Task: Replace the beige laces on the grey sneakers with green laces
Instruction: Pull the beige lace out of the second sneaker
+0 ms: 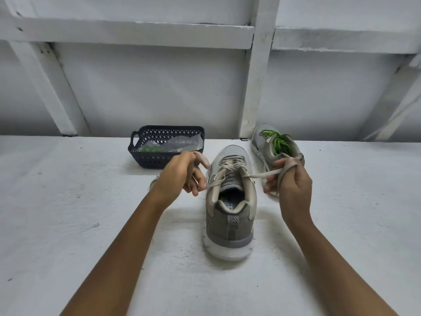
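Two forearms cross the counter's near edge to one grey sneaker standing mid-counter, heel toward the camera, threaded with one beige lace; the left hand, fingers curled, pinches its left end; the right hand, curled, has the right end looped round its fingers; a second grey sneaker with one green lace lies at the far edge; one dark basket sits left of it.
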Tool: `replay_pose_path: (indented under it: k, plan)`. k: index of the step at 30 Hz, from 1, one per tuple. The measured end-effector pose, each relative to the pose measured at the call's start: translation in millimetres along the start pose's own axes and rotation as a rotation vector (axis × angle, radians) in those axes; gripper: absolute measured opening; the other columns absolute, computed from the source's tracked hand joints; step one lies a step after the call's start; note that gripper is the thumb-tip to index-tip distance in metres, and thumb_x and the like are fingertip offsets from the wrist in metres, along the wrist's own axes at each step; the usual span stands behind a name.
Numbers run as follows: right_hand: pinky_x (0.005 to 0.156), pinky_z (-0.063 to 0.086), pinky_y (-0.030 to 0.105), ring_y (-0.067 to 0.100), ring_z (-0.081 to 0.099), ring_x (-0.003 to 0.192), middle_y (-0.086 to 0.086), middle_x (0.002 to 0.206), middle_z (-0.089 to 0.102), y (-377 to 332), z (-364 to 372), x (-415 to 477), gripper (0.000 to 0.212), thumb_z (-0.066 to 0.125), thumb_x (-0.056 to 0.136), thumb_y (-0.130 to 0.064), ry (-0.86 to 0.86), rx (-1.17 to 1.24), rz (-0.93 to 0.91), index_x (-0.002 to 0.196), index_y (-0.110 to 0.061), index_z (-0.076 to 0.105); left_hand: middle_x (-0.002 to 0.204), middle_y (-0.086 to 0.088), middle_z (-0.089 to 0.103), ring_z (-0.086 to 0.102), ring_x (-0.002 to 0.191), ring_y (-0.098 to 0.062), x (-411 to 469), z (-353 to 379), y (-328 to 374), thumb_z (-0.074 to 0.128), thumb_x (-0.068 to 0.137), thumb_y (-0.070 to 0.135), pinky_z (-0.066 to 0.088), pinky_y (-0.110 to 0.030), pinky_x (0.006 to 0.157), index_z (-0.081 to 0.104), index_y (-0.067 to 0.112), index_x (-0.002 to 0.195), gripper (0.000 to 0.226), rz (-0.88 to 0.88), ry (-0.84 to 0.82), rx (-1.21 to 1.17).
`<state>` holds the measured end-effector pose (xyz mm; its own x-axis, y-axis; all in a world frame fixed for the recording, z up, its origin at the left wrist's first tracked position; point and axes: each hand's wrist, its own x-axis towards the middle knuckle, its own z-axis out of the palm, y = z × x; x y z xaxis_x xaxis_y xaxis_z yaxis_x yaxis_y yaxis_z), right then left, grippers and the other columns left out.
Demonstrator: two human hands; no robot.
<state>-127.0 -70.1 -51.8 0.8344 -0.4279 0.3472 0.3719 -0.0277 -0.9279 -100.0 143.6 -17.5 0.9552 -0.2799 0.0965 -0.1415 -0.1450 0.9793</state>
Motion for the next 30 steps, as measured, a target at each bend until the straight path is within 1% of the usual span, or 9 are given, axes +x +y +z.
replay_pose_path:
  k: [2, 6, 10, 13, 17, 21, 25, 27, 30]
  plan:
    - [0.044, 0.045, 0.021, 0.013, 0.047, 0.042, 0.010, 0.055, 0.050, 1, 2, -1, 0.031, 0.030, 0.103, -0.009, -0.002, -0.033, -0.021, 0.082, -0.012, 0.053, 0.051, -0.008, 0.061, 0.049, 0.041, -0.021, 0, 2, -3, 0.022, 0.079, 0.045, 0.034, -0.029, 0.051, 0.064, 0.015, 0.081, 0.052, -0.050, 0.042, 0.133]
    - [0.042, 0.040, 0.021, 0.012, 0.043, 0.044, 0.012, 0.055, 0.046, 6, 1, 0, 0.028, 0.032, 0.102, -0.007, -0.033, -0.091, -0.054, 0.087, -0.009, 0.056, 0.059, 0.002, 0.068, 0.062, 0.054, -0.011, -7, 8, 1, 0.019, 0.088, 0.069, 0.049, -0.029, 0.067, 0.067, 0.022, 0.075, 0.068, -0.081, 0.179, 0.668]
    - [0.045, 0.040, 0.020, 0.016, 0.044, 0.048, 0.010, 0.056, 0.047, 9, 0, 2, 0.025, 0.038, 0.100, -0.004, -0.111, -0.157, -0.084, 0.097, -0.016, 0.060, 0.086, 0.007, 0.065, 0.059, 0.081, -0.013, -7, 13, -1, 0.043, 0.094, 0.046, 0.048, -0.030, 0.069, 0.066, 0.028, 0.096, 0.028, 0.026, 0.264, 0.870]
    - [0.052, 0.043, 0.017, 0.013, 0.050, 0.055, 0.000, 0.060, 0.054, 11, -1, 2, 0.039, 0.039, 0.095, 0.007, -0.189, -0.186, -0.109, 0.099, -0.024, 0.061, 0.097, 0.005, 0.055, 0.053, 0.093, -0.012, -3, 14, -9, 0.052, 0.093, 0.034, 0.041, -0.028, 0.073, 0.067, 0.029, 0.105, 0.020, 0.103, 0.234, 0.821]
    - [0.057, 0.040, 0.015, 0.004, 0.048, 0.060, -0.015, 0.067, 0.058, 12, -1, 4, 0.039, 0.043, 0.095, 0.004, -0.234, -0.223, -0.113, 0.096, -0.031, 0.062, 0.102, 0.006, 0.055, 0.053, 0.094, -0.009, 0, 18, -12, 0.057, 0.092, 0.025, 0.038, -0.014, 0.075, 0.069, 0.026, 0.107, 0.020, 0.144, 0.193, 0.584]
    - [0.062, 0.044, 0.023, 0.010, 0.053, 0.066, -0.011, 0.079, 0.064, 14, -1, 3, 0.029, 0.053, 0.094, -0.008, -0.301, -0.328, -0.124, 0.092, -0.036, 0.059, 0.089, 0.012, 0.064, 0.060, 0.080, 0.000, 2, 21, -7, 0.063, 0.088, 0.015, 0.040, -0.002, 0.068, 0.070, 0.029, 0.087, 0.015, 0.128, 0.169, 0.426]
    - [0.055, 0.043, 0.019, 0.005, 0.049, 0.059, 0.002, 0.067, 0.054, 8, -4, 7, 0.028, 0.054, 0.092, 0.000, -0.459, -0.283, 0.026, 0.087, -0.026, 0.063, 0.076, 0.013, 0.063, 0.057, 0.073, -0.002, 7, 25, -8, 0.060, 0.090, 0.018, 0.042, -0.016, 0.066, 0.060, 0.032, 0.076, 0.020, 0.079, 0.143, 0.374]
    - [0.061, 0.046, 0.019, 0.004, 0.052, 0.066, 0.002, 0.074, 0.056, 4, -7, 11, 0.031, 0.053, 0.085, 0.006, -0.535, -0.175, 0.139, 0.092, -0.022, 0.066, 0.081, 0.011, 0.061, 0.057, 0.078, -0.007, 9, 28, -9, 0.053, 0.094, 0.020, 0.043, -0.025, 0.072, 0.053, 0.031, 0.078, 0.019, 0.070, 0.168, 0.398]
    - [0.073, 0.047, 0.030, 0.016, 0.054, 0.081, 0.010, 0.091, 0.056, 5, -15, 17, 0.043, 0.044, 0.066, -0.003, -0.642, -0.023, 0.272, 0.100, -0.016, 0.067, 0.088, 0.005, 0.066, 0.062, 0.088, -0.014, 13, 32, -12, 0.045, 0.097, 0.020, 0.047, -0.034, 0.084, 0.047, 0.028, 0.080, 0.019, 0.079, 0.225, 0.342]
